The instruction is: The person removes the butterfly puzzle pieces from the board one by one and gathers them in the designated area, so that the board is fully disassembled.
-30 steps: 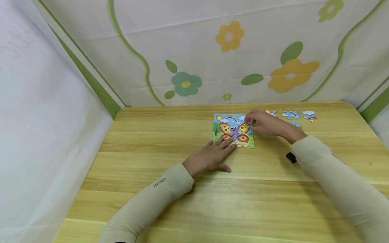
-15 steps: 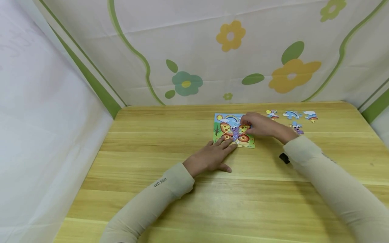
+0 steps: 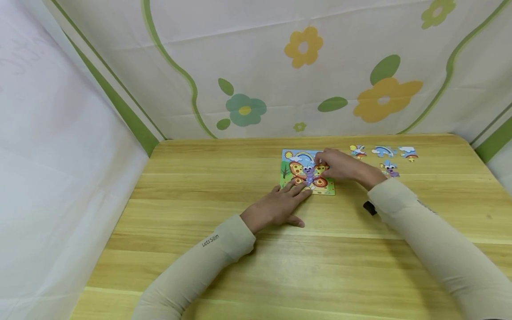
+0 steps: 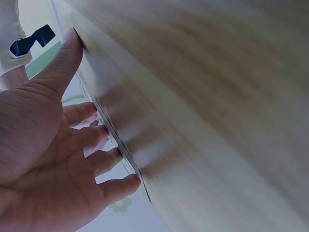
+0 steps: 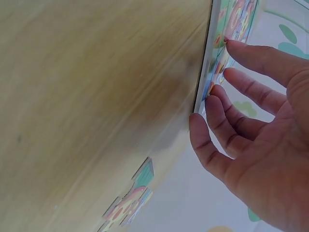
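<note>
A butterfly jigsaw puzzle (image 3: pixel 289 170) on a flat board lies near the back of the wooden table. My left hand (image 3: pixel 276 206) is spread flat, its fingertips resting on the board's near edge and its thumb out to the side on the table. At the puzzle's upper right, my right hand (image 3: pixel 340 164) reaches in with bent fingers and covers that corner. In the right wrist view, its thumb and several fingertips (image 5: pixel 227 75) touch the picture side and edge of the board. I cannot tell whether a piece is between them.
Several loose puzzle pieces lie right of the board, including a rainbow piece (image 3: pixel 384 151), a cloud piece (image 3: pixel 409 152) and a purple butterfly-face piece (image 3: pixel 390 169). A white curtain (image 3: pixel 272 80) with printed flowers hangs behind the table (image 3: pixel 224 178).
My right hand has shifted left from the board's right edge farther over the puzzle, uncovering the butterfly-face piece. During the last half second it barely moves. My left hand stays put.
</note>
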The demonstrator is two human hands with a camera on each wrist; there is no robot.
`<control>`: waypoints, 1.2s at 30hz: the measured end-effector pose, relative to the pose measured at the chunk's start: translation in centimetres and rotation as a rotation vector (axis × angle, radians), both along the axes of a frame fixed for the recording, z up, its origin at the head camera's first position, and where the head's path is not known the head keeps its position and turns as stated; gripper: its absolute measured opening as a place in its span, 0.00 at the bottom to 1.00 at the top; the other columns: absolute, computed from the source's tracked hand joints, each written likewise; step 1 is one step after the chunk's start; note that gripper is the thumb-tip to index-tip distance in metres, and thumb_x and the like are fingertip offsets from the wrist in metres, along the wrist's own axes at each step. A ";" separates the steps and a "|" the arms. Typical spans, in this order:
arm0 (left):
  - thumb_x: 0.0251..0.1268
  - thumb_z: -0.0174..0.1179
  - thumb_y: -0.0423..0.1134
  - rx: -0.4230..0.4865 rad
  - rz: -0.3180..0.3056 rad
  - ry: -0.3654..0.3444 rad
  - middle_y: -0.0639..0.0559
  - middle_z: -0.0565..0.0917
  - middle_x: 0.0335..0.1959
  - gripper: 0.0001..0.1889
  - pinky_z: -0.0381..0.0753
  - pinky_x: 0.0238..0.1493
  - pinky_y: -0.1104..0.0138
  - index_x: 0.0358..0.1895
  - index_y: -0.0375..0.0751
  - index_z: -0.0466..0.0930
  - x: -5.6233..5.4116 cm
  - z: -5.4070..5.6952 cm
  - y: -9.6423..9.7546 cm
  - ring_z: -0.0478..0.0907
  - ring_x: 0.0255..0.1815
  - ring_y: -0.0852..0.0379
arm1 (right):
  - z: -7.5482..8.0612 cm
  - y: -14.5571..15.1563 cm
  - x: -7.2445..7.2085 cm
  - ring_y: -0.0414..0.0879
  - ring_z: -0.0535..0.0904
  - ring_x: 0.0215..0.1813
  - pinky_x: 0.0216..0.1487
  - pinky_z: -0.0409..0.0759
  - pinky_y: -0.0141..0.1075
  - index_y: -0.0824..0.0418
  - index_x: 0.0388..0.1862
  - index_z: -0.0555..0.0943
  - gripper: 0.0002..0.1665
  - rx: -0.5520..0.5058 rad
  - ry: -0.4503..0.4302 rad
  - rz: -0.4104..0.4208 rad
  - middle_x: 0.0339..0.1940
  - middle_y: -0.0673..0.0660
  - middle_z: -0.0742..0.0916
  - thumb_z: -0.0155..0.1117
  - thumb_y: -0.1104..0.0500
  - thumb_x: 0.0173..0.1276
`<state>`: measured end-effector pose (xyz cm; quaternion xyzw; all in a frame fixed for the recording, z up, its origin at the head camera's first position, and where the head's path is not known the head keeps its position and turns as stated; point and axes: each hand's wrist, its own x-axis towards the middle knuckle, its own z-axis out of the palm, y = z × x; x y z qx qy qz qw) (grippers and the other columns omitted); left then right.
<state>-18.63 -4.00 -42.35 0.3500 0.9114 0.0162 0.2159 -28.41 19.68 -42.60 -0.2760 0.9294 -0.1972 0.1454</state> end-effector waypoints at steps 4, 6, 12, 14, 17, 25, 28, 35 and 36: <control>0.73 0.58 0.64 0.002 0.003 -0.003 0.53 0.44 0.89 0.48 0.54 0.85 0.45 0.88 0.56 0.44 0.0 -0.1 0.0 0.38 0.90 0.49 | 0.1 -0.1 0.0 0.56 0.78 0.48 0.51 0.79 0.52 0.68 0.56 0.82 0.18 -0.001 -0.013 -0.003 0.47 0.66 0.83 0.68 0.70 0.68; 0.73 0.58 0.64 -0.001 0.001 0.000 0.53 0.44 0.89 0.48 0.54 0.85 0.45 0.88 0.56 0.44 -0.1 -0.2 0.0 0.38 0.90 0.49 | 0.1 0.0 0.0 0.57 0.78 0.48 0.50 0.79 0.52 0.67 0.57 0.82 0.18 -0.005 -0.012 0.000 0.47 0.66 0.83 0.68 0.70 0.68; 0.73 0.58 0.65 -0.005 0.003 0.000 0.53 0.44 0.89 0.48 0.55 0.84 0.44 0.88 0.56 0.44 -0.1 -0.1 0.1 0.38 0.90 0.48 | 0.2 0.0 0.1 0.59 0.78 0.50 0.52 0.79 0.55 0.65 0.59 0.82 0.20 -0.019 -0.007 0.004 0.49 0.67 0.82 0.68 0.69 0.69; 0.73 0.58 0.65 -0.006 0.006 -0.001 0.53 0.44 0.89 0.48 0.55 0.84 0.44 0.88 0.56 0.44 -0.1 -0.1 0.1 0.38 0.90 0.48 | 0.2 -0.1 0.1 0.60 0.78 0.52 0.54 0.79 0.56 0.64 0.59 0.82 0.20 -0.020 -0.011 0.002 0.50 0.68 0.82 0.68 0.69 0.69; 0.73 0.58 0.65 -0.010 0.007 0.001 0.53 0.44 0.89 0.48 0.55 0.84 0.44 0.88 0.56 0.44 -0.1 -0.1 0.2 0.39 0.90 0.49 | 0.2 -0.2 0.2 0.61 0.78 0.54 0.56 0.79 0.57 0.64 0.59 0.82 0.20 -0.022 -0.020 -0.005 0.52 0.68 0.82 0.68 0.70 0.68; 0.73 0.60 0.63 -0.022 0.032 -0.026 0.53 0.43 0.89 0.49 0.54 0.84 0.44 0.88 0.56 0.44 0.0 0.2 0.5 0.37 0.90 0.49 | 0.0 -0.3 0.3 0.63 0.78 0.57 0.57 0.80 0.57 0.64 0.59 0.81 0.21 -0.030 -0.032 -0.016 0.54 0.69 0.81 0.65 0.73 0.67; 0.73 0.60 0.63 -0.030 0.037 -0.030 0.53 0.43 0.89 0.49 0.54 0.84 0.44 0.88 0.56 0.43 0.0 0.3 0.6 0.37 0.90 0.48 | 0.0 -0.3 0.3 0.63 0.77 0.58 0.58 0.79 0.58 0.64 0.58 0.81 0.21 -0.029 -0.024 -0.015 0.54 0.68 0.81 0.66 0.73 0.67; 0.73 0.60 0.63 -0.034 0.033 -0.023 0.54 0.43 0.89 0.49 0.54 0.84 0.44 0.88 0.56 0.44 0.2 0.3 0.6 0.37 0.90 0.48 | -0.2 -0.2 0.3 0.63 0.77 0.57 0.57 0.78 0.58 0.64 0.58 0.80 0.20 -0.017 -0.009 -0.007 0.51 0.67 0.82 0.66 0.71 0.68; 0.73 0.60 0.63 -0.030 0.033 -0.023 0.54 0.43 0.89 0.49 0.54 0.84 0.44 0.88 0.56 0.44 0.2 0.3 0.5 0.37 0.90 0.48 | -0.3 -0.2 0.3 0.63 0.77 0.56 0.57 0.78 0.58 0.64 0.58 0.80 0.20 -0.017 -0.006 -0.005 0.51 0.67 0.82 0.66 0.72 0.68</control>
